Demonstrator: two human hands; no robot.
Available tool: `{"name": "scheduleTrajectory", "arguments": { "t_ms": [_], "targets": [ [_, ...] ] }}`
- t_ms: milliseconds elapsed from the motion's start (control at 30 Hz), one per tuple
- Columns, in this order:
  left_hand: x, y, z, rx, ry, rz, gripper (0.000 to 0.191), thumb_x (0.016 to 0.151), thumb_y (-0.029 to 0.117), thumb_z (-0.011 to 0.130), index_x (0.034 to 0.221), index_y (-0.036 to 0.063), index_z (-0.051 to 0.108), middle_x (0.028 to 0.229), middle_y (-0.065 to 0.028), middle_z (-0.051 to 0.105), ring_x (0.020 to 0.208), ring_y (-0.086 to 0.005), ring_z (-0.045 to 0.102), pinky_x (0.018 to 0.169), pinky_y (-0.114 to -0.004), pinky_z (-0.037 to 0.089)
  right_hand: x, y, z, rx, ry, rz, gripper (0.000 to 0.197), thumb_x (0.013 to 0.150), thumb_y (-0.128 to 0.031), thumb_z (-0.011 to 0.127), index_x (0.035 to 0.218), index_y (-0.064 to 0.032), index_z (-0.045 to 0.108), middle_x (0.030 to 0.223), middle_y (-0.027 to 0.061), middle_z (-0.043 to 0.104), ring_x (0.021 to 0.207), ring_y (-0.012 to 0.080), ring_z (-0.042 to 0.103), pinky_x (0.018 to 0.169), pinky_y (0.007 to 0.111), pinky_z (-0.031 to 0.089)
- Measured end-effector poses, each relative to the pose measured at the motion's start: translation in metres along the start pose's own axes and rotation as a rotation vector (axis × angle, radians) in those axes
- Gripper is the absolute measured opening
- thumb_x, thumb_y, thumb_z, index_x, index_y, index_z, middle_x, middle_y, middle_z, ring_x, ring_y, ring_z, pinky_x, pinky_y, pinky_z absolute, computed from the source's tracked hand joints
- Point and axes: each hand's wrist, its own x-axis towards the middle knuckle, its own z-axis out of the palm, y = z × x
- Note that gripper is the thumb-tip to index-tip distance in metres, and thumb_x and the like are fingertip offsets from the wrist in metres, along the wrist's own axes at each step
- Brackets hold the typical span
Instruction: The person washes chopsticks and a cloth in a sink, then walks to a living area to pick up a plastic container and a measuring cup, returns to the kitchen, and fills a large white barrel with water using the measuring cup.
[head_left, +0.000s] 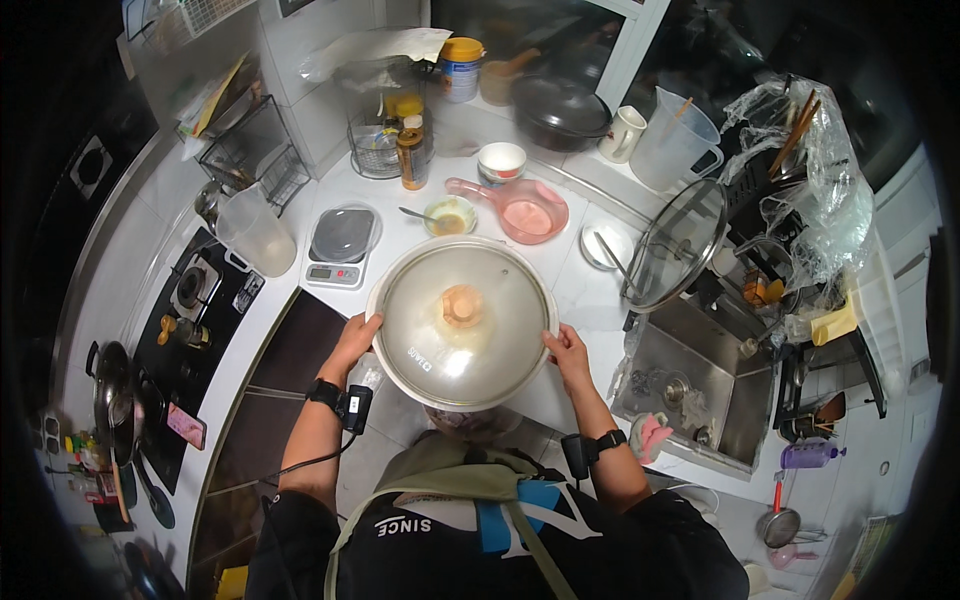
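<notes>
Both my hands hold a wide round pot (369, 298) by opposite sides of its pale rim. Its glass lid (409, 300) is on, with a wooden knob (461, 306) in the middle and some lettering near the front. My left hand (354, 341) grips the left edge, thumb on top; my right hand (568, 354) has the right edge the same way. The pot is in front of my body, over the counter's front edge. What is inside cannot be made out through the hazy glass. Below it, a rounded see-through vessel (474, 424) is partly hidden.
Behind the pot are a kitchen scale (334, 271), a small bowl with a spoon (451, 225), a pink ladle (529, 214) and a white bowl (604, 247). A large glass lid (679, 247) leans by the sink (709, 364). Leftward stands a plastic jug (259, 236) beside the gas hob (169, 349).
</notes>
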Motion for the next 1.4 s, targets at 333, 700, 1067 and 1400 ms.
{"name": "scheduleTrajectory", "arguments": {
  "t_ms": [333, 700, 1067, 1400],
  "targets": [
    [-0.005, 0.005, -0.002, -0.009, 0.004, -0.039, 0.046, 0.082, 0.032, 0.043, 0.103, -0.0077, 0.05, 0.086, -0.0122, 0.058, 0.073, -0.016, 0.056, 0.064, -0.027, 0.045, -0.002, -0.006, 0.005, 0.009, 0.054, 0.016, 0.031, 0.076, -0.018, 0.06, 0.103, -0.0069, 0.049, 0.078, -0.0038, 0.056, 0.065, 0.0031, 0.048, 0.053, 0.017, 0.035],
    [-0.01, 0.011, 0.001, -0.026, 0.001, 0.004, 0.043, 0.079, 0.034, 0.041, 0.091, -0.0039, 0.056, 0.073, -0.0094, 0.058, 0.06, -0.0145, 0.055, 0.049, -0.025, 0.044, 0.0, 0.002, 0.001, -0.031, 0.036, 0.002, 0.027, 0.078, -0.027, 0.057, 0.099, -0.0111, 0.052, 0.072, -0.0074, 0.053, 0.063, 0.0023, 0.045, 0.057, 0.019, 0.035],
    [-0.015, 0.003, 0.014, -0.042, 0.073, 0.011, 0.043, 0.08, 0.034, 0.041, 0.097, -0.0036, 0.054, 0.075, -0.0116, 0.059, 0.058, -0.0166, 0.057, 0.046, -0.025, 0.047, 0.015, -0.002, -0.007, 0.012, 0.043, 0.022, 0.027, 0.079, -0.025, 0.056, 0.101, -0.0096, 0.052, 0.073, -0.0069, 0.053, 0.063, 0.0014, 0.045, 0.054, 0.018, 0.034],
    [-0.029, 0.008, 0.024, -0.037, 0.164, -0.028, 0.043, 0.078, 0.038, 0.042, 0.096, 0.0011, 0.056, 0.073, -0.0086, 0.059, 0.058, -0.0179, 0.056, 0.051, -0.027, 0.045, 0.026, -0.001, -0.017, 0.022, -0.043, 0.04, 0.027, 0.082, -0.026, 0.052, 0.103, -0.009, 0.048, 0.088, -0.0032, 0.053, 0.077, 0.0065, 0.048, 0.064, 0.023, 0.041]
  ]
}}
